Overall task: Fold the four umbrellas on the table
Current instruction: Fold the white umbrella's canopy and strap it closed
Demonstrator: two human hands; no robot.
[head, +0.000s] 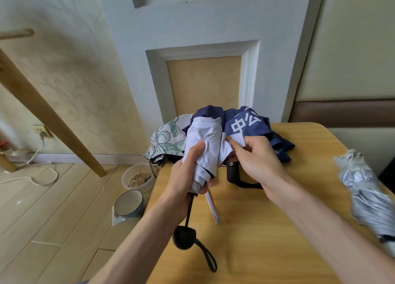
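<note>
Closest is the black round handle with its loop strap, hanging low at six o'clock from the pale lilac cloth umbrella. The left hand grips this umbrella's bunched cloth above the yellow wooden table, fingers curled tight round it. The right hand pinches a loose fold of the same cloth between thumb and fingers. Behind them, at twelve o'clock, the dark blue umbrella with white letters lies rumpled in a heap. At ten o'clock the white umbrella with green flowers hangs over the table's edge. At three o'clock rests the shiny silver umbrella, loosely bunched. Down on the floor at eight o'clock sit a clear tub of grain and a white bowl.
</note>
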